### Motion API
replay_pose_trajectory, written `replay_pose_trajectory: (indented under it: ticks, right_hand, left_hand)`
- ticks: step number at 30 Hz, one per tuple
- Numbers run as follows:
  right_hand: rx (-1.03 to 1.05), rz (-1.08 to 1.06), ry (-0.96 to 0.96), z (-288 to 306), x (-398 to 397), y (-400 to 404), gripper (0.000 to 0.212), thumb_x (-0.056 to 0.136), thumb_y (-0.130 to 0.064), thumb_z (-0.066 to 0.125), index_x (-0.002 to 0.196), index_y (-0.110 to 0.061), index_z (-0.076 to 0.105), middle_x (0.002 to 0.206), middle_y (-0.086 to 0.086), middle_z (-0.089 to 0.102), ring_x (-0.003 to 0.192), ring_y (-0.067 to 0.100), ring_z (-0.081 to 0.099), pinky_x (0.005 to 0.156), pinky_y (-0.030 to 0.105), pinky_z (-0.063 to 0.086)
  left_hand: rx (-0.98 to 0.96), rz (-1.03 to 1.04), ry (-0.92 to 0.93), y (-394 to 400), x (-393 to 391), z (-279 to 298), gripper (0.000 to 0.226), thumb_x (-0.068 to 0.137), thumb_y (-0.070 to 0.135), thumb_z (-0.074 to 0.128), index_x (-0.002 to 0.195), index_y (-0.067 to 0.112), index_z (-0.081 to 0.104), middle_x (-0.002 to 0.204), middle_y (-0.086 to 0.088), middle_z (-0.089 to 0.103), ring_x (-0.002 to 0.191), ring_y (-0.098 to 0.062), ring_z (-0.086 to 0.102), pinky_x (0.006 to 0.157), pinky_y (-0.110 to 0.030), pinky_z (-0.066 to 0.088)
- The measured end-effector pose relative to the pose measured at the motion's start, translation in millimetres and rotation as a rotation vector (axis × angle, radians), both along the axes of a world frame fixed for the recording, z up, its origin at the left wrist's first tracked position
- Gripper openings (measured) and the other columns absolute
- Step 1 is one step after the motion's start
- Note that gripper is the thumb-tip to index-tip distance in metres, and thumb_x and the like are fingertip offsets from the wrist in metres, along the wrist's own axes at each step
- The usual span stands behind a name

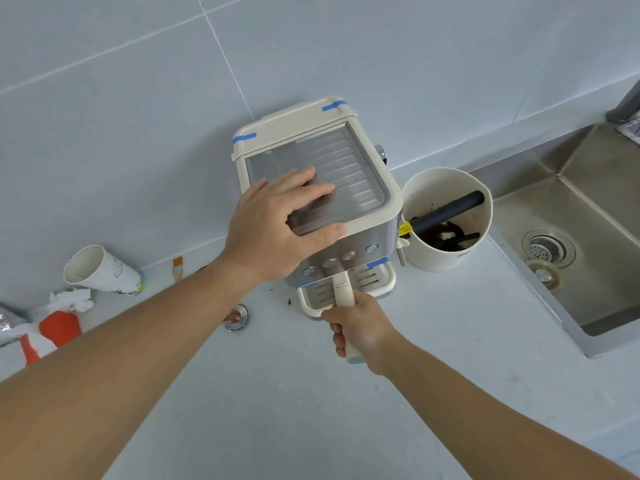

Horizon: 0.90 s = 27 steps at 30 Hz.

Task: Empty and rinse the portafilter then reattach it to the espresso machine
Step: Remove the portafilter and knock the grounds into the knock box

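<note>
We see a pale grey counter (433, 341) running up to a tiled wall. On it stands the espresso machine (360, 216), with a cream knock box (450, 258) just beside it at the right, holding dark grounds. At the left a paper cup (100, 271) lies on its side, near crumpled tissue (71, 299) and a red and white packet (52, 334). A small round metal fitting (239, 320) sits before the machine. A steel sink (568, 244) is set into the counter at the right.

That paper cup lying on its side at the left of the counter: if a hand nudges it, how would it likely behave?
The paper cup would probably roll, since it already lies on its side, and likely in a curve because it tapers. It looks light and thin-walled, so a push may skid it toward the crumpled tissue beside it. A firm pinch would probably dent it.
</note>
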State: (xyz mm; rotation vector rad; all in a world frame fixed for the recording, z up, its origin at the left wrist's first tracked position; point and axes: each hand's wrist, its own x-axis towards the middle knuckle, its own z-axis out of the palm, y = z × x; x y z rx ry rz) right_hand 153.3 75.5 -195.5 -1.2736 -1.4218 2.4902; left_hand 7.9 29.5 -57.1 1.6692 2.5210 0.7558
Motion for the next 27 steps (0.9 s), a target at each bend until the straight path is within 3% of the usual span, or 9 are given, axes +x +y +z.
replay_pose_trajectory:
  ticks: [11,15,18,21,27]
  right_hand:
    - [0.034,-0.069,-0.012,-0.6,-3.7,-8.7,0.015,0.077,-0.004,0.063,0.087,-0.013,0.056,0.059,0.007,0.050,0.037,0.017,0.045,0.041,0.025,0.043]
    - [-0.077,-0.286,0.039,-1.1,-38.6,-46.2,0.017,0.077,0.003,0.053,0.074,-0.013,0.047,0.058,0.008,0.044,0.035,0.016,0.040,0.041,0.023,0.039]
    - [-0.132,-0.446,0.094,-2.3,-70.3,-69.5,0.014,0.078,0.000,0.052,0.076,-0.013,0.046,0.051,0.001,0.045,0.033,0.013,0.041,0.040,0.022,0.039]
    - [-0.131,-0.497,0.117,-8.0,-86.1,-75.2,0.011,0.076,-0.007,0.055,0.084,-0.011,0.049,0.040,-0.009,0.046,0.032,0.014,0.044,0.043,0.026,0.042]
    - [-0.081,-0.574,0.128,-8.7,-103.5,-78.2,0.008,0.074,-0.006,0.055,0.073,-0.014,0.052,0.046,-0.004,0.047,0.036,0.016,0.046,0.050,0.035,0.046]
  left_hand:
    - [-0.008,0.001,0.008,1.7,1.3,-0.1,0.063,0.074,0.070,0.055,0.129,0.039,0.060,0.150,0.006,0.048,0.139,-0.010,0.039,0.116,-0.042,0.019]
    - [0.000,0.002,-0.006,2.3,2.6,2.1,0.064,0.074,0.070,0.055,0.129,0.037,0.061,0.149,0.005,0.049,0.138,-0.010,0.040,0.117,-0.048,0.022]
    - [0.008,-0.006,-0.008,0.8,2.2,3.1,0.064,0.074,0.069,0.055,0.129,0.035,0.062,0.148,0.002,0.050,0.137,-0.013,0.043,0.114,-0.052,0.027]
    - [0.021,-0.022,-0.016,1.3,1.7,2.4,0.064,0.075,0.068,0.056,0.128,0.033,0.063,0.147,0.000,0.052,0.136,-0.014,0.045,0.112,-0.053,0.030]
    - [0.029,-0.016,-0.014,0.9,0.2,2.0,0.065,0.074,0.069,0.055,0.128,0.035,0.063,0.148,0.002,0.051,0.136,-0.012,0.043,0.113,-0.051,0.028]
